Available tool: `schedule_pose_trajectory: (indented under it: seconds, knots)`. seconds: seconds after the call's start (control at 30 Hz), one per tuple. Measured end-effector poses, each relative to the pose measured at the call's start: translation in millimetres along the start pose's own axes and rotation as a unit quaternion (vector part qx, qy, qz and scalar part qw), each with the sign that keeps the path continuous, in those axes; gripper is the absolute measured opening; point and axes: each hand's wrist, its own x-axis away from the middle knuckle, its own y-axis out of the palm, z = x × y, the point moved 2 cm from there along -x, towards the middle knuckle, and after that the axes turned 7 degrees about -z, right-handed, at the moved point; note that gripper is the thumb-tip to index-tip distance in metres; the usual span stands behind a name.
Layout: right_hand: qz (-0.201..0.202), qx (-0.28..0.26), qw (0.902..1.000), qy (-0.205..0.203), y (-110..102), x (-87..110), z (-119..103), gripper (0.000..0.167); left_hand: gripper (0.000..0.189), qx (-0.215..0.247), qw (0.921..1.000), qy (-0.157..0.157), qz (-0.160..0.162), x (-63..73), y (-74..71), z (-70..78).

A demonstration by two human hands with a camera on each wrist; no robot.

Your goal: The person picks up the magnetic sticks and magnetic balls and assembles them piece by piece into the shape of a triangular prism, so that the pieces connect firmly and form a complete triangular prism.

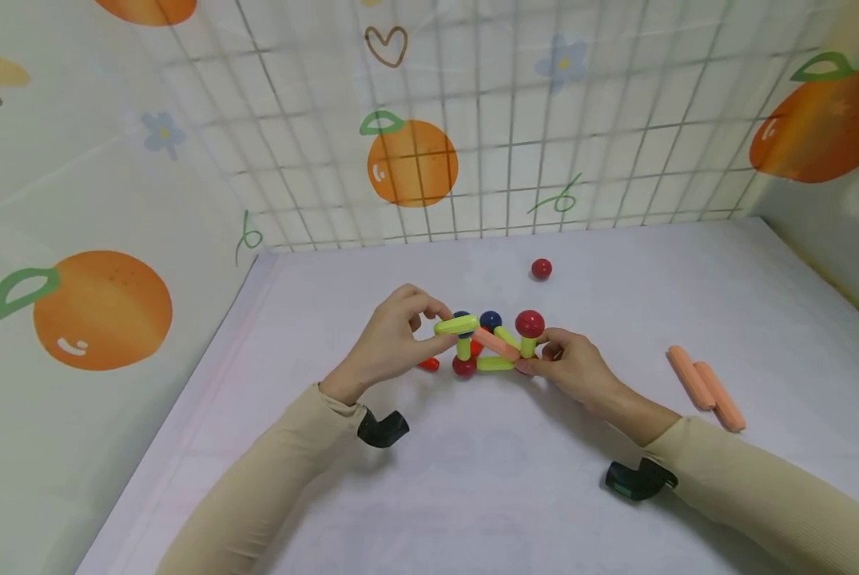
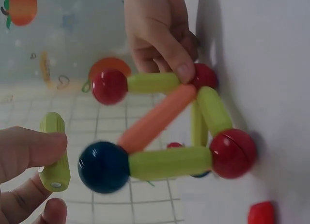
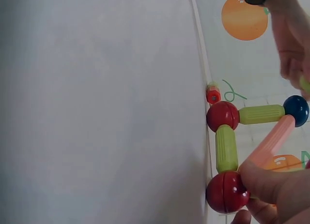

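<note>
Between thumb and fingers my left hand [image 1: 393, 339] pinches a short yellow-green magnetic rod [image 2: 54, 154]. That rod is apart from the nearby blue ball [image 2: 104, 167] in the left wrist view. My right hand [image 1: 576, 363] grips a low red ball [image 3: 227, 191] at a corner of a rod-and-ball frame. From this corner an upright green rod [image 2: 154, 82] carries another red ball [image 1: 530, 324]. An orange rod [image 2: 157, 118] slants from the corner up to the blue ball. Another upright green rod [image 3: 261, 114] joins the blue ball to a second low red ball [image 2: 233, 153].
Another blue ball [image 1: 491, 321] stands at the back of the frame. A loose red ball [image 1: 542, 268] lies farther back. Two orange rods [image 1: 690, 378] lie side by side at right. A red piece [image 1: 429, 364] rests left of the frame, below my left hand.
</note>
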Motion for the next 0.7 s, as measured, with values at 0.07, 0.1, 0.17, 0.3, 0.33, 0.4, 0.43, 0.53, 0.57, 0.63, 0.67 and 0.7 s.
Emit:
schedule_pose_trajectory:
  seconds: [0.07,0.1,0.17,0.3,0.33,0.4,0.43,0.53,0.57,0.63,0.67,0.7]
  knots:
    - [0.001,-0.002,1.0,0.0,0.2,-0.5,0.4,0.038,0.018,-0.009,0.9998,0.014,-0.003,-5.4,1.5,7.8]
    - [0.001,-0.003,1.0,0.0,0.2,-0.5,0.5,0.038,0.018,-0.014,0.9997,0.02,-0.005,-8.3,2.4,11.5]
    - [0.002,-0.004,1.0,-0.002,0.0,-0.4,0.6,0.037,0.018,-0.023,0.9992,0.031,-0.006,-13.7,4.6,17.5]
    - [0.005,-0.002,1.0,-0.006,0.2,-0.2,0.5,0.034,0.019,-0.042,0.9984,0.037,-0.007,-22.2,9.8,23.2]
    - [0.005,-0.002,1.0,-0.007,0.2,-0.1,0.3,0.034,0.019,-0.048,0.9982,0.036,-0.007,-23.8,11.0,23.7]
    - [0.006,-0.002,0.9999,-0.009,0.3,0.1,0.0,0.033,0.019,-0.061,0.9976,0.032,-0.009,-26.6,13.5,23.7]
    - [0.006,-0.002,0.9999,-0.009,0.2,0.2,0.0,0.033,0.02,-0.065,0.9973,0.03,-0.01,-27.8,14.6,23.6]
    - [0.004,-0.005,0.9999,-0.011,0.0,0.4,-0.1,0.034,0.02,-0.078,0.9964,0.032,-0.013,-30.5,17.0,23.2]
    - [0.003,-0.006,0.9999,-0.012,-0.1,0.5,-0.1,0.034,0.02,-0.08,0.9961,0.033,-0.015,-31.3,17.8,22.8]
    - [0.002,-0.008,0.9999,-0.012,-0.4,0.6,0.0,0.034,0.021,-0.086,0.9954,0.039,-0.019,-32.4,19.1,22.6]
    - [0.002,-0.008,0.9999,-0.011,-0.6,0.7,0.1,0.034,0.021,-0.088,0.9951,0.041,-0.021,-32.9,19.8,22.4]
    - [0.002,-0.009,0.9999,-0.011,-0.6,0.9,0.1,0.034,0.022,-0.089,0.9949,0.042,-0.023,-33.2,20.4,22.3]
